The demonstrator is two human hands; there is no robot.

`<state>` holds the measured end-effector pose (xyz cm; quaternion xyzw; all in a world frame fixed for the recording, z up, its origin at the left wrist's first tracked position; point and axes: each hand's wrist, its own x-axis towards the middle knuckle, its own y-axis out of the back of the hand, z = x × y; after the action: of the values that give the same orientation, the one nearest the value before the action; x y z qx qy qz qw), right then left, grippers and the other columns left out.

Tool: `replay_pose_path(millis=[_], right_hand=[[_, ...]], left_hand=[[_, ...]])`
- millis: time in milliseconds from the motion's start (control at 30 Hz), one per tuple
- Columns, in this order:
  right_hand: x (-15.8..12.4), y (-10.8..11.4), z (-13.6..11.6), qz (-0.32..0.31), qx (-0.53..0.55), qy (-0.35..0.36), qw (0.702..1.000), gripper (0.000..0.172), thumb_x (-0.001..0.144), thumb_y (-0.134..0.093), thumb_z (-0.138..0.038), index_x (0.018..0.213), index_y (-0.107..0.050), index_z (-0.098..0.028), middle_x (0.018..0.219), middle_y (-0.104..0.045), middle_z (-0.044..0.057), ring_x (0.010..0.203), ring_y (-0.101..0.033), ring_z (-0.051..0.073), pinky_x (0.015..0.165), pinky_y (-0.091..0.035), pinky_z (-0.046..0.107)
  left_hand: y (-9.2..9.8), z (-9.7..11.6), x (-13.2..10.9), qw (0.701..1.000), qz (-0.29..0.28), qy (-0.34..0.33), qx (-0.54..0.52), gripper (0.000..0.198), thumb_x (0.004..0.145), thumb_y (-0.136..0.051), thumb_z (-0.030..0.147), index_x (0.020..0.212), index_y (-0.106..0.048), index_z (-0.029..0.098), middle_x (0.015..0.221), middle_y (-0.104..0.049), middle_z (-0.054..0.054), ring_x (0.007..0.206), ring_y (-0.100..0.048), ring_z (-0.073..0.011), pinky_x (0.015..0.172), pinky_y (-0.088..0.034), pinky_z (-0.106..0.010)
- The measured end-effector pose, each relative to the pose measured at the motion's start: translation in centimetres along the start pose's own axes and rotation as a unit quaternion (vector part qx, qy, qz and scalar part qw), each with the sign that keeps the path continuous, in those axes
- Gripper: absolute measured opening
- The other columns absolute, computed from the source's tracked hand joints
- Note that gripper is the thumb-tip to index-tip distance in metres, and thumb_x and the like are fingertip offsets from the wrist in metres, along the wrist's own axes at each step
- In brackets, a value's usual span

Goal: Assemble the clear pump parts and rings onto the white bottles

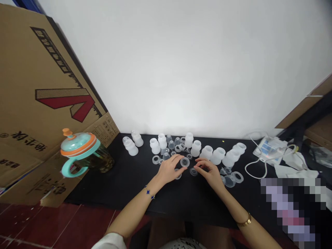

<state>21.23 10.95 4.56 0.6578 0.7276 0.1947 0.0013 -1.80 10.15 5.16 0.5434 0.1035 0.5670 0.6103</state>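
Observation:
My left hand [172, 168] is closed around the edge of a clear, round collar ring [185, 162], thumb at the near side and fingers at the far side. To its right, my right hand [209, 170] has thumb and fingers apart, with nothing visible between them. Just below its thumb tip lies a small clear disc [193, 171]; whether they touch I cannot tell. Beneath my left thumb another clear ring [177, 174] is partly hidden. Several clear bottle nipples [171, 145] and loose rings [156, 159] lie beyond the left hand.
Frosted white bottles [217, 155] line the black table [109, 188] toward the wall. Two bottles with nipples [131, 148] stand at left. Right of my hand lie more rings [237, 177]. A teal-lidded jug [80, 148], cardboard box [23, 86] and white cable [252, 173] flank the work.

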Motion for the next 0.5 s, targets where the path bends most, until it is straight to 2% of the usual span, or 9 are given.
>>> replay_pose_path(millis=[233, 500], right_hand=[[0.03, -0.06, -0.12, -0.019, 0.009, -0.011, 1.0, 0.029, 0.081, -0.07, -0.052, 0.083, -0.075, -0.023, 0.111, -0.071, 0.01, 0.092, -0.065, 0.028, 0.078, -0.052, 0.04], [-0.06, -0.17, 0.59, -0.027, -0.009, -0.006, 1.0, 0.024, 0.08, -0.071, -0.048, 0.08, -0.075, -0.024, 0.11, -0.071, 0.008, 0.092, -0.065, 0.026, 0.079, -0.05, 0.039]], left_hand=[[-0.02, 0.05, 0.0, 1.0, 0.001, 0.001, 0.001, 0.041, 0.091, -0.063, 0.044, 0.127, -0.059, 0.026, 0.123, -0.067, -0.006, 0.095, -0.071, -0.0196, 0.068, -0.059, -0.026], [-0.12, 0.0, -0.02, 1.0, 0.0, 0.004, -0.002, 0.041, 0.091, -0.062, 0.045, 0.127, -0.059, 0.026, 0.124, -0.067, -0.006, 0.096, -0.071, -0.0201, 0.069, -0.06, -0.026]])
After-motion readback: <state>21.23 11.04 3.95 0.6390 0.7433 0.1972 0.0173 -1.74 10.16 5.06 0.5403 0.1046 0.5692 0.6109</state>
